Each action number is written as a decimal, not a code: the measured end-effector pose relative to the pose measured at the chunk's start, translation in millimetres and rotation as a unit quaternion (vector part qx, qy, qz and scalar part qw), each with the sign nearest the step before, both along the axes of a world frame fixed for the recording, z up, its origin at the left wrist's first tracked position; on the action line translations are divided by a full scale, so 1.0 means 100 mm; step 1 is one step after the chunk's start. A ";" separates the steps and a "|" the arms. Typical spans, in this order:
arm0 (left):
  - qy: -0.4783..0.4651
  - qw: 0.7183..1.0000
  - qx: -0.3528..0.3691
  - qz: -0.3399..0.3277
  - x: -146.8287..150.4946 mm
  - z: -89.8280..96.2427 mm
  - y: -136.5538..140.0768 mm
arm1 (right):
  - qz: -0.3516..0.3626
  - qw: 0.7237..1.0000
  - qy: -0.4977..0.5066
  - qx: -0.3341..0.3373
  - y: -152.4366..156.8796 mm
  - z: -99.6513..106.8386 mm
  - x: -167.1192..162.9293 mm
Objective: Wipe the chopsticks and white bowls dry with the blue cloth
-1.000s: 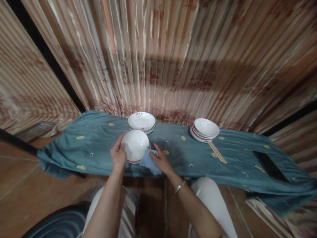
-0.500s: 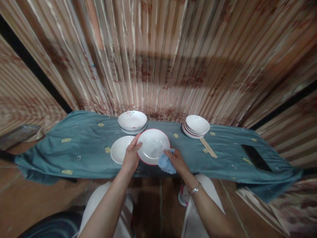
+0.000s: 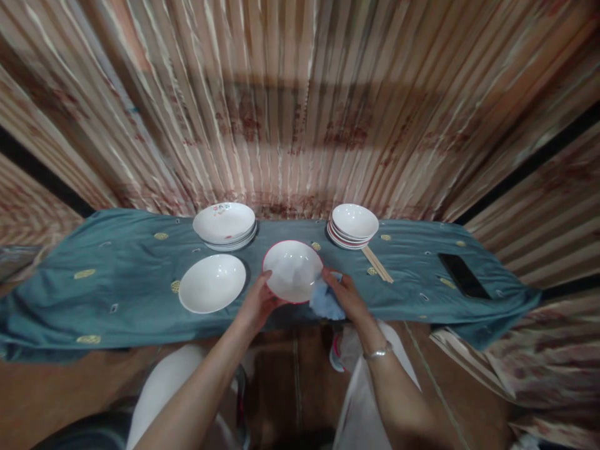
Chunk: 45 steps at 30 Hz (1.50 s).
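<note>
Between my hands is a white bowl [image 3: 293, 270] with a red rim, held above the front of the cloth-covered table. My left hand [image 3: 259, 300] grips its lower left edge, thumb on the rim. My right hand [image 3: 344, 294] is closed on a crumpled light blue cloth [image 3: 327, 302] at the bowl's right edge, its fingertips touching the rim. Left of the bowl, a plain white dish [image 3: 212, 284] lies by itself on the table. Part of the bowl's underside and the fingers beneath it are hidden.
A stack of white plates [image 3: 225, 224], the top one flowered, stands back left. Back right is a stack of bowls [image 3: 354, 222] with chopsticks [image 3: 379, 265] beside it. A black phone [image 3: 464, 275] lies at the right on the teal tablecloth [image 3: 135, 300]. A curtain [image 3: 281, 125] hangs behind.
The view has shifted, so the table's things sit farther left. The bowl has turned more level and moved away from the plain dish. The blue cloth has come off its inside to the right edge.
</note>
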State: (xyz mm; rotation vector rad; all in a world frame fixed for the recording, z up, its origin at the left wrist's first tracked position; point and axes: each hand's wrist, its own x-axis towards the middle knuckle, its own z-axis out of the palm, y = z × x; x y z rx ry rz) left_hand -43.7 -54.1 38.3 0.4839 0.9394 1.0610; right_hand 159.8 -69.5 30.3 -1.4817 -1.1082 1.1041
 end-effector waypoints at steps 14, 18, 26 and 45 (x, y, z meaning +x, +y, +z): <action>0.022 0.997 0.068 -0.012 0.12 -0.05 0.03 | 0.136 0.911 -0.305 0.243 -0.05 0.31 -0.10; 0.031 0.997 0.071 -0.009 0.11 -0.02 0.03 | 0.188 0.912 -0.297 0.210 -0.01 0.40 -0.08; 0.039 0.996 0.076 -0.024 0.11 -0.08 0.03 | 0.304 0.892 -0.258 0.215 0.03 0.23 -0.38; 0.104 0.990 0.076 -0.055 0.18 -0.14 -0.09 | 0.094 0.775 -0.595 0.190 0.22 0.10 -0.25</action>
